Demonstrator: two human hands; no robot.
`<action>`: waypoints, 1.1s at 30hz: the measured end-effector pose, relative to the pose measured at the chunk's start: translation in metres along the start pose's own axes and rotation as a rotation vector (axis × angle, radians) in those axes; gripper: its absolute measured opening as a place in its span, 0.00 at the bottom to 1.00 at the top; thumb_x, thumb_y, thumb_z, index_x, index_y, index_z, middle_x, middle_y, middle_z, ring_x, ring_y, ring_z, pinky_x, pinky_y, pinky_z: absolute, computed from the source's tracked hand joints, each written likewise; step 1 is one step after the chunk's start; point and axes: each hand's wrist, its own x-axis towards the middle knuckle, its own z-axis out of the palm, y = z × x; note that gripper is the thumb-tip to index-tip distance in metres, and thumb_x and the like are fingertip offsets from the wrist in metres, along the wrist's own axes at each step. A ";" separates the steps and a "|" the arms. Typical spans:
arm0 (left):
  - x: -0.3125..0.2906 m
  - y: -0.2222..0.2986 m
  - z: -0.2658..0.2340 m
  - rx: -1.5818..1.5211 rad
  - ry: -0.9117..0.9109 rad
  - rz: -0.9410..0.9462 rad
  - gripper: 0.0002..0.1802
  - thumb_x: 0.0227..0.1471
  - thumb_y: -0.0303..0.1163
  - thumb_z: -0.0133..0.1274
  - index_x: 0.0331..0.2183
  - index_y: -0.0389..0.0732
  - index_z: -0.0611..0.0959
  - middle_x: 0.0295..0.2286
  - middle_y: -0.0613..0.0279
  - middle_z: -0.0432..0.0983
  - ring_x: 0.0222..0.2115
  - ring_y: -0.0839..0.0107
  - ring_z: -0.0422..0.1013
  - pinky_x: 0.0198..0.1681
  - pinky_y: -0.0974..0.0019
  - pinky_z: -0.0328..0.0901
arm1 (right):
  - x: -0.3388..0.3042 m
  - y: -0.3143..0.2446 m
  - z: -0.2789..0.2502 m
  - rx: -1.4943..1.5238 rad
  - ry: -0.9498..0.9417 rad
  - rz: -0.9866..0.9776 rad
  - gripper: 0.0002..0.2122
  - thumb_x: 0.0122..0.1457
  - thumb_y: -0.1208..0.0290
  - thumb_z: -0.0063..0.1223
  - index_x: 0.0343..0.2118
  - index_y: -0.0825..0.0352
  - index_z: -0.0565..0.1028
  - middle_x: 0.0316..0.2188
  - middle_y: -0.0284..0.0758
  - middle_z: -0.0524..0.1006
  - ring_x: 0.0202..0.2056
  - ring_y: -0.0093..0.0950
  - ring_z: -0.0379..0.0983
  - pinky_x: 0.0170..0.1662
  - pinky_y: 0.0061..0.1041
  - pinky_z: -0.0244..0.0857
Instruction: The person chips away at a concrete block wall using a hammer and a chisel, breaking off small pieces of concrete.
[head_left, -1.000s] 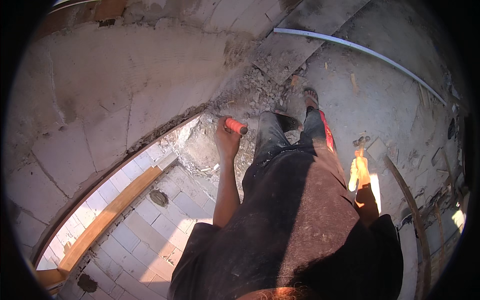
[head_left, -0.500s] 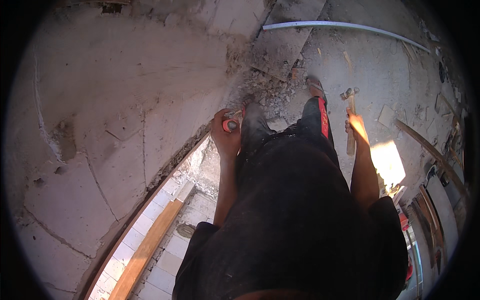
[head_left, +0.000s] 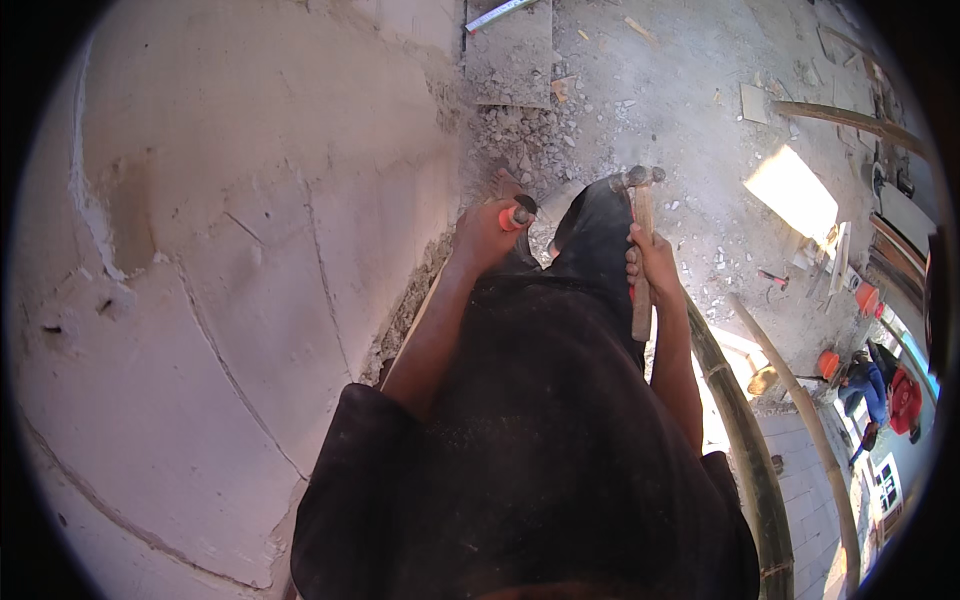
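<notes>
Our left hand (head_left: 487, 238) is closed around a red-orange hand grip (head_left: 514, 218), its round end turned up toward us; we cannot tell what lies at the tool's other end, since our fist hides it. Our right hand (head_left: 650, 262) is wrapped round the wooden handle of a hammer (head_left: 643, 207), the metal head upward, beyond our knuckles. Both hands are in front of our dark shirt (head_left: 530, 430), well apart, the hammer over one leg of our dark trousers (head_left: 595, 240).

Close on our left, we have a pale, cracked wall (head_left: 240, 240). To our right, a bamboo pole (head_left: 735, 420) and a thinner pole (head_left: 800, 400) slant past us. Past our feet, we see rubble (head_left: 520, 140) beside a dusty grey floor (head_left: 690, 110). Farther off at the right, a person in red and blue (head_left: 903, 400) appears near an orange rounded object (head_left: 828, 364).
</notes>
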 end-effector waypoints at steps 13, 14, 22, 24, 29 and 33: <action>0.003 -0.054 0.072 0.179 -0.025 0.147 0.14 0.41 0.39 0.65 0.31 0.45 0.83 0.30 0.54 0.78 0.36 0.52 0.74 0.40 0.52 0.66 | -0.013 0.084 -0.006 0.003 0.055 -0.079 0.13 0.64 0.59 0.51 0.36 0.64 0.66 0.15 0.26 0.65 0.13 0.18 0.62 0.14 0.19 0.57; 0.020 -0.056 0.075 0.205 -0.042 0.201 0.14 0.41 0.38 0.66 0.32 0.44 0.83 0.30 0.54 0.78 0.36 0.51 0.73 0.42 0.52 0.66 | -0.015 0.087 -0.004 -0.015 0.095 -0.097 0.13 0.64 0.59 0.51 0.36 0.63 0.66 0.16 0.25 0.65 0.13 0.17 0.61 0.14 0.19 0.57; 0.092 -0.090 0.107 0.318 -0.097 0.181 0.18 0.40 0.34 0.65 0.37 0.44 0.82 0.35 0.56 0.79 0.42 0.54 0.73 0.45 0.54 0.66 | 0.070 0.120 0.022 0.100 0.146 -0.022 0.11 0.64 0.61 0.51 0.34 0.64 0.66 0.16 0.25 0.64 0.14 0.16 0.62 0.15 0.19 0.57; 0.103 -0.119 0.115 0.369 -0.045 0.257 0.18 0.40 0.33 0.65 0.38 0.44 0.82 0.35 0.57 0.79 0.42 0.55 0.72 0.45 0.53 0.65 | 0.101 0.136 0.033 0.160 0.106 -0.014 0.11 0.64 0.61 0.51 0.35 0.64 0.66 0.16 0.26 0.65 0.14 0.17 0.62 0.15 0.20 0.58; 0.174 -0.186 0.139 0.520 0.016 0.264 0.15 0.42 0.29 0.63 0.36 0.46 0.81 0.34 0.59 0.75 0.44 0.58 0.69 0.49 0.52 0.60 | 0.200 0.165 0.049 0.062 0.012 -0.006 0.12 0.63 0.60 0.52 0.36 0.64 0.66 0.17 0.26 0.66 0.14 0.17 0.63 0.15 0.20 0.58; 0.248 -0.253 0.168 0.552 0.146 0.278 0.17 0.41 0.26 0.62 0.38 0.47 0.81 0.36 0.60 0.75 0.46 0.58 0.67 0.51 0.53 0.59 | 0.285 0.177 0.060 -0.066 -0.014 -0.067 0.13 0.62 0.60 0.53 0.35 0.65 0.67 0.17 0.26 0.66 0.14 0.17 0.64 0.15 0.21 0.59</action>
